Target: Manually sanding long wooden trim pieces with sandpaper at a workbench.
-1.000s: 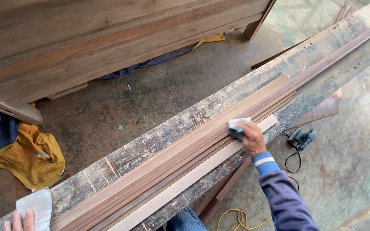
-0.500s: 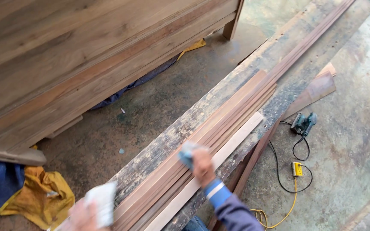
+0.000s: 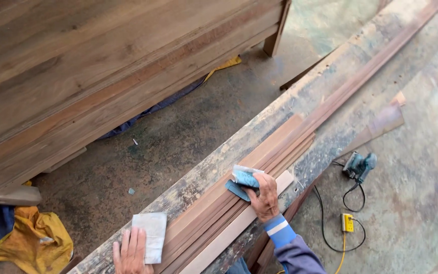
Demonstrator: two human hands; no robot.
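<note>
My right hand (image 3: 265, 195) grips a folded blue sanding pad (image 3: 243, 182) and presses it on the wooden strips (image 3: 214, 210) that lie lengthwise on a worn plank bench (image 3: 300, 96). A pale strip (image 3: 231, 231) lies nearest me along the bench's edge. My left hand (image 3: 130, 252) lies flat at the near end of the bench, its fingers resting on a grey sheet of sandpaper (image 3: 149, 236).
A large wooden cabinet (image 3: 92, 71) stands to the left on the concrete floor. Yellow and blue cloths (image 3: 31, 241) lie under it. A power sander (image 3: 359, 166) with its cord and a yellow socket (image 3: 347, 222) sit on the floor to the right.
My right hand slid the blue pad back along the strips toward me, then a little outward again. My left hand with the grey sandpaper came further onto the bench.
</note>
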